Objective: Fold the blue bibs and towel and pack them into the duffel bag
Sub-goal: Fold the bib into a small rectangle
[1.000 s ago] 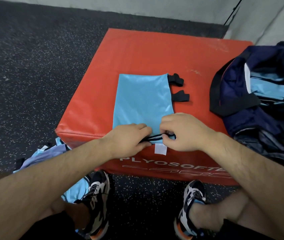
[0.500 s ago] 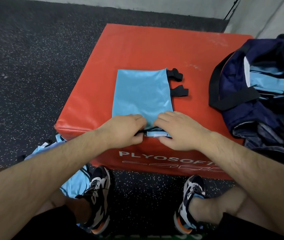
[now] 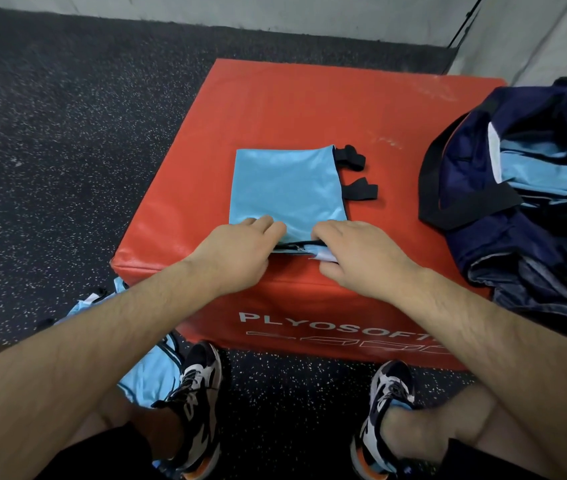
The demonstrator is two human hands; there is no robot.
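Observation:
A folded light-blue bib [image 3: 287,188] lies flat on the red plyo box [image 3: 275,109], with two black strap loops [image 3: 356,174] sticking out on its right side. My left hand [image 3: 240,252] grips the bib's near left edge. My right hand [image 3: 358,256] pinches the near right edge, where a white label and black trim show. The navy duffel bag [image 3: 531,216] sits open on the box's right side with folded blue cloth inside. More blue bibs [image 3: 147,368] lie on the floor by my left shoe.
The box stands on black speckled rubber floor [image 3: 67,150]. A pale wall [image 3: 275,12] runs behind it. My two shoes [image 3: 199,393] are planted in front of the box. The duffel's black strap [image 3: 465,209] drapes over the box top.
Both hands have folded the bib's near edge up onto the box, so the white label no longer hangs over the front. The camera tilted down a little.

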